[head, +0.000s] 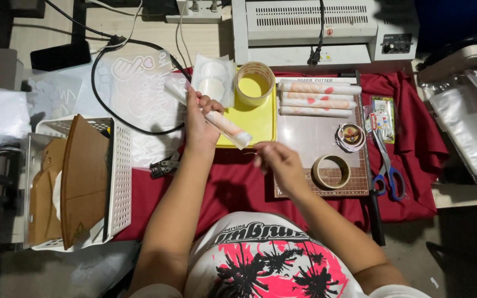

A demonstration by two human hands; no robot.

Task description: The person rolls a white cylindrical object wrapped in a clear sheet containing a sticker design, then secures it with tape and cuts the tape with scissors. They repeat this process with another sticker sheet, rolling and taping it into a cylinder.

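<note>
Over the red cloth (238, 187) on the counter, seen from the head camera, the left hand (200, 118) is closed around a rolled sheet (208, 113), holding it slantwise above the yellow tray (258, 118). Four rolls (318, 99) already lie finished side by side on the paper cutter (316, 138); this one looks not yet fastened. The right hand (277, 160) hovers just below, fingers pinched on something too small to make out, near a tape ring (331, 171).

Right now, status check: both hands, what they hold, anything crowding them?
Left hand gripping rolled sheet, tilted. Right hand pinched near roll's lower end, contents too small to tell. Yellow tray beneath, tape roll close behind.
</note>
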